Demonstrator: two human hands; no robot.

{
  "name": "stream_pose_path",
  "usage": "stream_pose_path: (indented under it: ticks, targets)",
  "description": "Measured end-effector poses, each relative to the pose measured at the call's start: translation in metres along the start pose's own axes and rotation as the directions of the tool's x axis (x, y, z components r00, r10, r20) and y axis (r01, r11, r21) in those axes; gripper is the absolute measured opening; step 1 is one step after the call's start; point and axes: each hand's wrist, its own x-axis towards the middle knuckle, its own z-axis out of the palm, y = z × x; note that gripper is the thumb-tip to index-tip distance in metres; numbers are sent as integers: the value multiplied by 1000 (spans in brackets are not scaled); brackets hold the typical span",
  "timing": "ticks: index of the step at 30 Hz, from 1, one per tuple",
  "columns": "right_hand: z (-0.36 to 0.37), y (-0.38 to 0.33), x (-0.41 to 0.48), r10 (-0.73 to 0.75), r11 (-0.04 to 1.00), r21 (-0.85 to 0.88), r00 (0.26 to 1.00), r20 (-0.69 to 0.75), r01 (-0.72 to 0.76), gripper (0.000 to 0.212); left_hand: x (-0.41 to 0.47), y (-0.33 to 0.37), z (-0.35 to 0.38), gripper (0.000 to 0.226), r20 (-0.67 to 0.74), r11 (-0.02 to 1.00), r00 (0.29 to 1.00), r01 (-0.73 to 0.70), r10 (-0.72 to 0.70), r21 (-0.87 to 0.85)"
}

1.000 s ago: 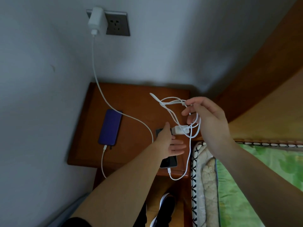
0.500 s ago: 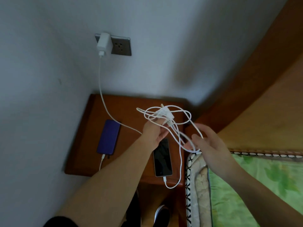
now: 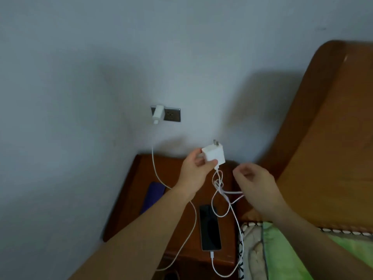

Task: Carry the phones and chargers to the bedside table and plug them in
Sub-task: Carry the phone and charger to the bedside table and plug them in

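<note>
My left hand [image 3: 195,172] grips a white charger plug [image 3: 214,154] with its prongs pointing up toward the wall socket [image 3: 172,114]. Its white cable [image 3: 219,188] hangs tangled down to a black phone [image 3: 210,228] lying on the wooden bedside table [image 3: 175,174]. My right hand [image 3: 256,186] hovers beside the cable, fingers curled loosely; whether it holds a strand is unclear. A purple phone [image 3: 153,194] lies on the table's left side. Its cable runs up to another white charger [image 3: 157,114] plugged into the socket's left half.
A wooden headboard [image 3: 323,138] rises at the right. A green bedspread [image 3: 292,253] and patterned pillow edge [image 3: 242,249] lie at bottom right. Grey walls meet in the corner behind the table. The socket's right outlet is free.
My left hand has raised the white plug out of the cable bundle, prongs upward. My right hand let the loops drop and moved beside them. The view tilted upward.
</note>
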Motion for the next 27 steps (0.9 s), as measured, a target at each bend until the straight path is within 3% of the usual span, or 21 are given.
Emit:
stream_pose_path:
  ticks: [1,5,9,12,15,18,20,23,27]
  targets:
    - [1,-8,3,-20,998,52,1000,-19,21,5,-4,12,-2,37,19,997,999,51,-50,-63]
    - [14,-40,14,-72,980,190,991,116,49,41,-18,44,-15,26,110,965,987,140,-118,-224]
    - [32,-68,20,-108,908,420,971,213,9,30,-17,52,-33,38,192,908,973,192,-127,-372]
    - [47,-81,32,3,833,536,970,243,-137,38,-4,48,-42,48,181,863,964,254,-192,-437]
    - [65,-90,52,141,763,556,923,358,-331,47,15,40,-49,54,253,814,941,325,-226,-481]
    - [82,-93,72,163,625,630,866,473,-462,47,39,34,-57,60,284,783,925,367,-251,-503]
    - [92,-94,85,167,590,644,854,493,-488,46,54,34,-62,63,278,761,915,398,-291,-513]
    - [100,-97,108,160,612,652,878,451,-447,45,74,34,-75,59,231,822,924,378,-305,-427]
    - [97,-100,145,179,716,674,981,73,-181,43,90,42,-94,24,79,922,959,283,-272,-263]
